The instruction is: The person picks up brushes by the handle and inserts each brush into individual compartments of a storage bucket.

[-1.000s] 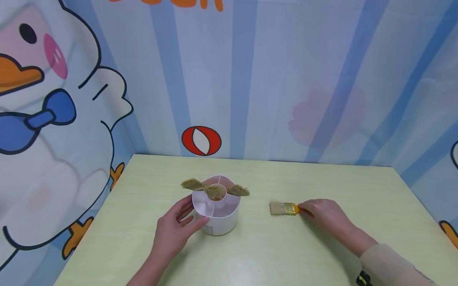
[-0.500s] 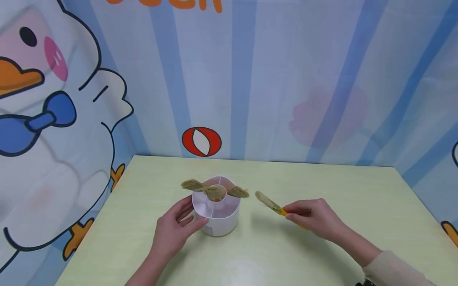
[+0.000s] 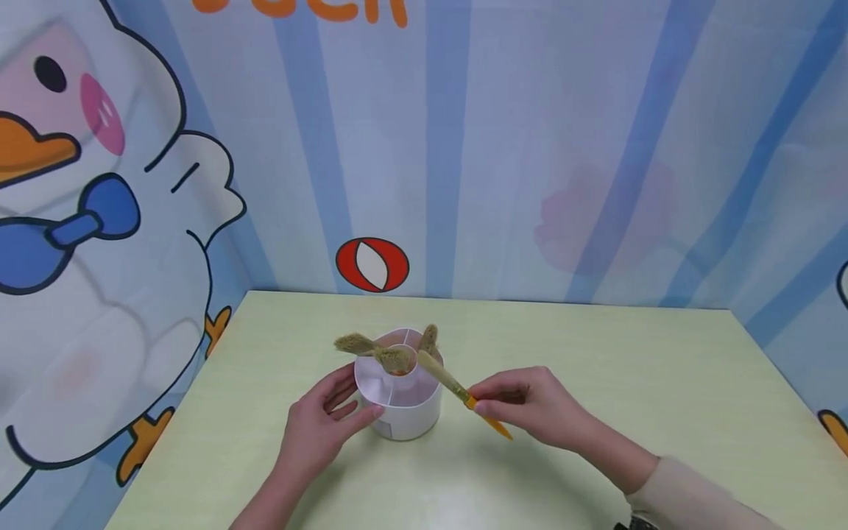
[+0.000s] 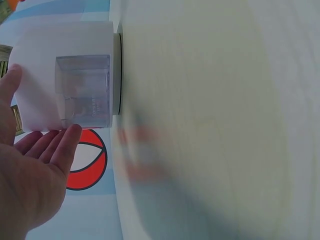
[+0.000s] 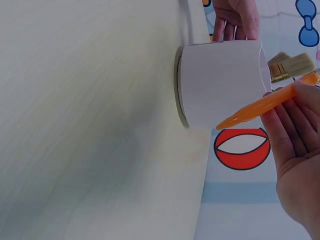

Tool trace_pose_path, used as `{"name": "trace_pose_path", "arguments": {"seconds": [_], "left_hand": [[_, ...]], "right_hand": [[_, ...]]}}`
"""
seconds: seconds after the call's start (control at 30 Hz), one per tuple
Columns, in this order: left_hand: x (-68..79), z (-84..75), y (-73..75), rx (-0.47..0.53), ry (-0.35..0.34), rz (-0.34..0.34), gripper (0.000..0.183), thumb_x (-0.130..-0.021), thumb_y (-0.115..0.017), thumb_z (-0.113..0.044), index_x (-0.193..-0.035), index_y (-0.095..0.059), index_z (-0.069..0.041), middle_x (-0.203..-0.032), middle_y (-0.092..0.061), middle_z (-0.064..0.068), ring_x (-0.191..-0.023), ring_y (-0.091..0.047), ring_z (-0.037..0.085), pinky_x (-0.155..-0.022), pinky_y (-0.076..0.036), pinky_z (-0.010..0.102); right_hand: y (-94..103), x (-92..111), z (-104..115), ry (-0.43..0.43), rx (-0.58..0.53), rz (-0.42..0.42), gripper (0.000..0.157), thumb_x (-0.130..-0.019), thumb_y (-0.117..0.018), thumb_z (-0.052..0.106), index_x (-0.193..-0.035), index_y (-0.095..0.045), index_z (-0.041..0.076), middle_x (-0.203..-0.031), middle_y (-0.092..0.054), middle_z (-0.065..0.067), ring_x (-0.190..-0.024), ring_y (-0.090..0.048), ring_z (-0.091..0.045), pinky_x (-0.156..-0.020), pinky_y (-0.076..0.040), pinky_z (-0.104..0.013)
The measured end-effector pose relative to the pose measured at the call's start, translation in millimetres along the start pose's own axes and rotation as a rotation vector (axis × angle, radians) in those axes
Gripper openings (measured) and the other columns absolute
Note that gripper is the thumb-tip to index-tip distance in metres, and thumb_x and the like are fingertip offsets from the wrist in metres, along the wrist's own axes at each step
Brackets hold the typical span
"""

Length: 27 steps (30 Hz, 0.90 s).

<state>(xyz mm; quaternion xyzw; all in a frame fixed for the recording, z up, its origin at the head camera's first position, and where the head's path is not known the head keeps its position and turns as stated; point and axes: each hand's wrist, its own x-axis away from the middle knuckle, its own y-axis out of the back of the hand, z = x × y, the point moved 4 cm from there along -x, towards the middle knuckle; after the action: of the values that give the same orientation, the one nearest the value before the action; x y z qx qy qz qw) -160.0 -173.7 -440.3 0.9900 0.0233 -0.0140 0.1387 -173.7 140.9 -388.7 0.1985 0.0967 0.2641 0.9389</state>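
A round white desk organizer [image 3: 407, 422] with divided compartments stands on the table. Its side has a clear drawer [image 4: 84, 92], seen in the left wrist view. My left hand [image 3: 318, 419] holds the organizer's left side, thumb at the near rim and fingers behind. Paintbrushes stand in it bristles up, with bristle heads leaning left [image 3: 354, 343], at the centre [image 3: 395, 359] and toward the back right [image 3: 429, 337]. My right hand [image 3: 530, 405] pinches another paintbrush [image 3: 445, 377] by its orange handle. That brush tilts, and its bristles overlap the organizer's right rim in the head view.
The pale wooden table [image 3: 629, 368] spreads around the organizer. Behind it hangs a blue striped backdrop [image 3: 503, 147] with a cartoon duck [image 3: 126, 294] on the left and a red and white ball drawing [image 3: 391, 265].
My right hand has lifted the paintbrush off the table and carried it left to the organizer. The rightmost brush inside has swung from leaning right to leaning back. The left hand stayed put.
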Motion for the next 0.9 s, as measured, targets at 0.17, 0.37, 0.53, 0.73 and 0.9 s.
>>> {"name": "trace_pose_path", "arguments": {"seconds": [0.17, 0.37, 0.53, 0.73, 0.9], "left_hand": [[-0.4, 1.4, 0.7, 0.004, -0.004, 0.0, 0.077, -0.082, -0.096, -0.028, -0.149, -0.062, -0.014, -0.149, -0.064, 0.01, -0.136, -0.064, 0.03, -0.101, -0.061, 0.038], [-0.4, 1.4, 0.0, 0.008, -0.001, 0.003, 0.077, -0.082, -0.096, -0.03, -0.15, -0.062, -0.015, -0.149, -0.064, 0.01, -0.136, -0.064, 0.03, -0.101, -0.061, 0.038], [0.5, 0.6, 0.9, -0.009, 0.013, -0.001, 0.077, -0.084, -0.094, -0.033, -0.151, -0.061, -0.016, -0.151, -0.063, 0.011, -0.137, -0.063, 0.031, -0.101, -0.06, 0.04], [0.4, -0.2, 0.6, -0.019, 0.015, -0.003, 0.078, -0.084, -0.094, -0.034, -0.151, -0.06, -0.015, -0.152, -0.062, 0.011, -0.138, -0.062, 0.032, -0.101, -0.06, 0.04], [0.8, -0.9, -0.8, -0.022, 0.011, -0.005, 0.077, -0.084, -0.094, -0.034, -0.151, -0.06, -0.014, -0.151, -0.063, 0.012, -0.137, -0.063, 0.032, -0.1, -0.061, 0.04]], "right_hand": [[-8.3, -17.1, -1.2, -0.038, -0.064, -0.03, 0.025, -0.101, -0.077, 0.016, -0.121, -0.079, 0.001, -0.108, -0.081, -0.01, -0.098, -0.079, -0.019, -0.088, -0.066, -0.029], [-11.1, -33.5, -4.7, -0.097, -0.197, -0.089, 0.031, -0.101, -0.076, 0.019, -0.124, -0.077, -0.001, -0.113, -0.08, -0.014, -0.108, -0.077, -0.031, -0.094, -0.065, -0.036], [-14.1, -44.1, -3.8, -0.147, -0.332, -0.136, 0.034, -0.104, -0.073, 0.019, -0.128, -0.072, -0.005, -0.119, -0.078, -0.018, -0.114, -0.076, -0.034, -0.097, -0.064, -0.04], [-18.7, -53.8, 0.8, -0.167, -0.463, -0.223, 0.038, -0.105, -0.071, 0.018, -0.133, -0.068, -0.008, -0.125, -0.076, -0.019, -0.113, -0.076, -0.031, -0.101, -0.062, -0.042], [-22.4, -63.0, 2.8, -0.173, -0.561, -0.282, 0.037, -0.107, -0.068, 0.014, -0.136, -0.066, -0.008, -0.123, -0.077, -0.018, -0.113, -0.076, -0.03, -0.102, -0.061, -0.04]]}}
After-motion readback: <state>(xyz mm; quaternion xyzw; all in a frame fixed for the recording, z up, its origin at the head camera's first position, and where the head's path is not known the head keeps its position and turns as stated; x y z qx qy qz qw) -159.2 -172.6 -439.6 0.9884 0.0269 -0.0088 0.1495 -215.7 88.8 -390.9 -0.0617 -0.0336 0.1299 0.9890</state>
